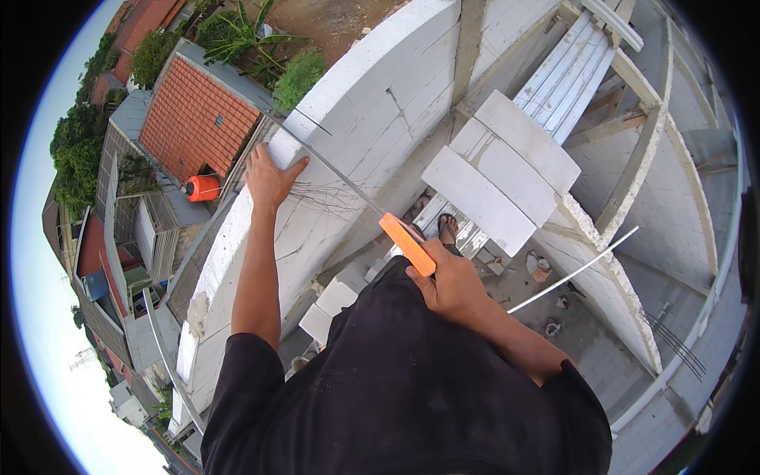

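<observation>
My right hand (451, 281) is wrapped round the orange handle of a hand saw (405, 241). Its long thin blade, seen nearly edge-on, slants away to the upper left and crosses the top of a white block wall (348, 67). Against that wall's top edge rests my left hand (271, 178), fingers and thumb spread, just left of the blade. It holds nothing. Whether the saw teeth are sunk into the block cannot be made out. Pencil-like scribbled lines or thin scratches mark the wall face below the blade.
Several pale blocks (499, 170) lie stacked to the right, next to ribbed metal sheets (566, 71). A white pole (574, 269) leans beyond my right forearm. Rubble lies on the floor far below. Past the wall on the left is a drop toward tiled roofs (198, 119) and an orange tank (203, 188).
</observation>
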Demonstrator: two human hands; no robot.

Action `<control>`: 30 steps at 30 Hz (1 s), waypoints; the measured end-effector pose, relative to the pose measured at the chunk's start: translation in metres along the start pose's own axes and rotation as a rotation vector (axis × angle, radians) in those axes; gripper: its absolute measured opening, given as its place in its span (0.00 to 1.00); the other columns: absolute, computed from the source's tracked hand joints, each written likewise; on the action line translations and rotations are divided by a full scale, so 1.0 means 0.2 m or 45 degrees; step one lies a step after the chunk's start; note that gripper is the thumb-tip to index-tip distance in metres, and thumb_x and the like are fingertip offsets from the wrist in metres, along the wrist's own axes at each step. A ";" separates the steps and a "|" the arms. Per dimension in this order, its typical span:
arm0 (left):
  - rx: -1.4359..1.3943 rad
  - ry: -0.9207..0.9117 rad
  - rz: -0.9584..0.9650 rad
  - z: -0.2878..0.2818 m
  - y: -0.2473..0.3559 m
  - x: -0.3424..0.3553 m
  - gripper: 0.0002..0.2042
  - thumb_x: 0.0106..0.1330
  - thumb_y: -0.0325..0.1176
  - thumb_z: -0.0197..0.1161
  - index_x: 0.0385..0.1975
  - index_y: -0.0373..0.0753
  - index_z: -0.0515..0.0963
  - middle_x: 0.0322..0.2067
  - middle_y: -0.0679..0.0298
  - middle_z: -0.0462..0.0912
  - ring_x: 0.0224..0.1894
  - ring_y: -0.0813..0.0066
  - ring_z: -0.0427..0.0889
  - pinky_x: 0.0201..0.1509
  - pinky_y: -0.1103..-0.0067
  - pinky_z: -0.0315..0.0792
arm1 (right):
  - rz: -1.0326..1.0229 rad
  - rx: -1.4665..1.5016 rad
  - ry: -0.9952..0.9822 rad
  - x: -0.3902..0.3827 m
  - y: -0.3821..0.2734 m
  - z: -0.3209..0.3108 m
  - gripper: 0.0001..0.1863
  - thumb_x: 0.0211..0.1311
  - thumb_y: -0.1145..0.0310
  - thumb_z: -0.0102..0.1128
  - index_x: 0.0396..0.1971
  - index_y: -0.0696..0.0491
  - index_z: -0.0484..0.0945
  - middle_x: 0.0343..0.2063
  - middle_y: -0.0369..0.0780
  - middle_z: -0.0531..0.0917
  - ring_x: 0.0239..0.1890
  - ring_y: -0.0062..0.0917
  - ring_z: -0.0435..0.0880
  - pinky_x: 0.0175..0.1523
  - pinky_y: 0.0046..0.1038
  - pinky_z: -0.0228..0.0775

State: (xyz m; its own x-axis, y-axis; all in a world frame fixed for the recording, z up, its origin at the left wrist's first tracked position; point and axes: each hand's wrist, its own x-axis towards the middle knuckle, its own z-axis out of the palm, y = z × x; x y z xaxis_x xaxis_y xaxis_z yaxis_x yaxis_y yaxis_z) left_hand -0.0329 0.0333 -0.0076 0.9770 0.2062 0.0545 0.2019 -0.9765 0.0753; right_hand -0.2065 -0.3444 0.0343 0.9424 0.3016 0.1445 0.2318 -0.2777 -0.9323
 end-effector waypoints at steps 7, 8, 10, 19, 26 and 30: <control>0.000 0.004 -0.016 -0.04 0.03 -0.01 0.47 0.52 0.63 0.81 0.61 0.31 0.72 0.57 0.45 0.80 0.63 0.43 0.78 0.67 0.53 0.71 | 0.128 -0.186 -0.154 0.67 -0.22 0.20 0.17 0.79 0.58 0.60 0.48 0.59 0.72 0.21 0.52 0.82 0.27 0.53 0.85 0.35 0.48 0.76; 0.000 0.007 -0.011 -0.04 0.01 -0.02 0.47 0.52 0.64 0.81 0.61 0.31 0.72 0.57 0.45 0.80 0.63 0.43 0.78 0.67 0.53 0.71 | 0.126 -0.192 -0.166 0.69 -0.24 0.21 0.17 0.80 0.58 0.60 0.48 0.59 0.72 0.20 0.52 0.82 0.27 0.53 0.85 0.35 0.48 0.76; -0.025 0.031 -0.007 -0.02 -0.03 -0.05 0.48 0.52 0.64 0.81 0.62 0.31 0.72 0.57 0.45 0.80 0.63 0.43 0.78 0.67 0.52 0.71 | 0.182 -0.186 -0.221 0.53 -0.23 0.16 0.19 0.79 0.57 0.60 0.50 0.60 0.72 0.23 0.52 0.84 0.29 0.54 0.86 0.35 0.49 0.76; 0.004 -0.065 -0.080 -0.07 0.05 -0.01 0.48 0.54 0.65 0.78 0.65 0.33 0.71 0.62 0.47 0.78 0.67 0.46 0.76 0.69 0.53 0.70 | 0.126 -0.207 -0.144 0.53 -0.17 0.19 0.17 0.79 0.59 0.60 0.48 0.59 0.71 0.21 0.50 0.82 0.25 0.53 0.85 0.32 0.49 0.74; 0.007 0.024 -0.059 -0.04 0.00 -0.03 0.47 0.52 0.65 0.80 0.63 0.35 0.73 0.58 0.48 0.81 0.63 0.45 0.79 0.67 0.53 0.71 | 0.103 -0.097 -0.101 0.03 -0.09 0.02 0.16 0.78 0.61 0.62 0.52 0.57 0.72 0.22 0.49 0.83 0.28 0.53 0.86 0.36 0.48 0.78; 0.017 -0.045 -0.088 -0.05 0.03 -0.04 0.48 0.53 0.65 0.79 0.64 0.33 0.72 0.61 0.47 0.79 0.65 0.46 0.77 0.69 0.53 0.70 | 0.039 -0.070 -0.063 0.10 -0.04 0.05 0.15 0.78 0.62 0.62 0.51 0.57 0.72 0.24 0.49 0.84 0.28 0.51 0.87 0.36 0.48 0.78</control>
State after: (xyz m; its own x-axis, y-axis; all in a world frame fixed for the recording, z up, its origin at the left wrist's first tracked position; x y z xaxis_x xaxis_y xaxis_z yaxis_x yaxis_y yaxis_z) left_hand -0.0394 0.0258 0.0032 0.9625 0.2710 0.0147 0.2695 -0.9609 0.0641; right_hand -0.1918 -0.3273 0.0424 0.9364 0.3367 0.0984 0.2174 -0.3369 -0.9161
